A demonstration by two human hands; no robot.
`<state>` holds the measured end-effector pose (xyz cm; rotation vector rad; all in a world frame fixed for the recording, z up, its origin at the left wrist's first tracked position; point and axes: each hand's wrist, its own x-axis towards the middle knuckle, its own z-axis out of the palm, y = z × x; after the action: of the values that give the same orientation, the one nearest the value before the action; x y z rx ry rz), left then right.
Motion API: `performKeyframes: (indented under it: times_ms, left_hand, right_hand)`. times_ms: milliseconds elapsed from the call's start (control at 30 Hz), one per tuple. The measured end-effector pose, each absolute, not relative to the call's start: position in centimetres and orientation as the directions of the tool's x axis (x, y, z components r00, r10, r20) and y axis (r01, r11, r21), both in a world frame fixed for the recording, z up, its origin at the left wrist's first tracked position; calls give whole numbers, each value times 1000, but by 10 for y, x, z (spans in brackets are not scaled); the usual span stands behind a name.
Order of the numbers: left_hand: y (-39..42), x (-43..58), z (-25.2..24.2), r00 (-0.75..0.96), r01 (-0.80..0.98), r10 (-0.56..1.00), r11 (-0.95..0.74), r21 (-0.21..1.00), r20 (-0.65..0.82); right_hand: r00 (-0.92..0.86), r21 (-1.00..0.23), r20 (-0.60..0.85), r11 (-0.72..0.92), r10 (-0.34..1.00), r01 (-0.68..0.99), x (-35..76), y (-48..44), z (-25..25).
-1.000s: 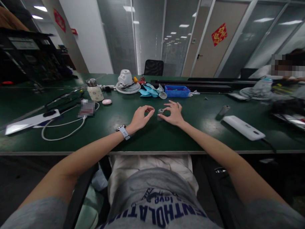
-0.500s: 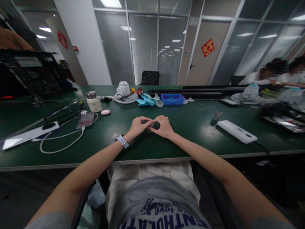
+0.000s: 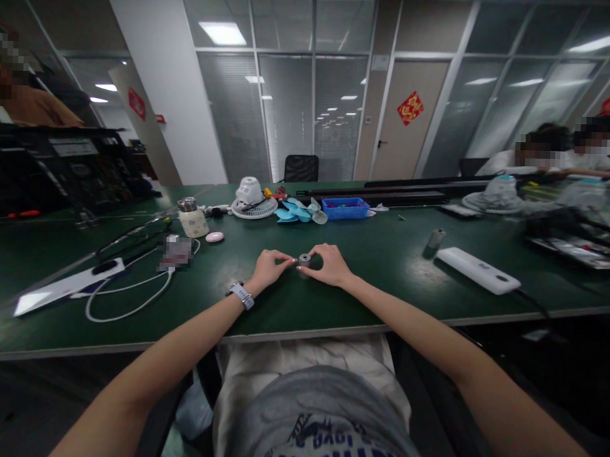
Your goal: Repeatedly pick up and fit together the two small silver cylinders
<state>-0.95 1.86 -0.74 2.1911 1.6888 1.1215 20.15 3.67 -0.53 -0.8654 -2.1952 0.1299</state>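
Observation:
A small grey cylindrical part [image 3: 304, 260] stands on the green table [image 3: 383, 271] straight in front of me. My left hand [image 3: 268, 266], with a watch on its wrist, pinches the part from the left, fingers curled. My right hand [image 3: 330, 265] grips it from the right with fingers bent round it. Both hands rest on the tabletop and meet at the part.
A dismantled white fan [image 3: 253, 195], blue fan blades [image 3: 295, 211] and a blue tray [image 3: 345, 206] lie at the back. A white power strip [image 3: 478, 270] and a small metal cylinder [image 3: 435, 238] sit right. White cable [image 3: 127, 302], a mug [image 3: 192, 219] left. People sit at far right.
The hands have come together on the small part, which now stands upright between the fingertips. The view has tilted up slightly.

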Motion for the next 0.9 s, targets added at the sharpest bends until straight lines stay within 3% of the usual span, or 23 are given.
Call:
performKeyframes:
  times_ms: [267,467,567,700,900]
  left_hand:
    - [17,-7,-9,182,766,914,-363,530,363]
    - [18,-7,-9,57,757,915,-300,580,399]
    - [19,-8,-10,-18,755,912,-257,603,411]
    - [19,-7,-11,-30,739,925,-235,631,380]
    - [17,-7,-12,-23,741,928,-234,630,372]
  right_hand:
    - [-530,-446,628,821,570,355,200,35,-4]
    - [-475,-451,561,732,678,511,219,48,-2]
    - [-351,-437,526,600,775,670,253,74,2]
    - [-72,-382,489,287,870,878,311,114,6]
    - [256,-322,468,-107,846,941,374,145,1]
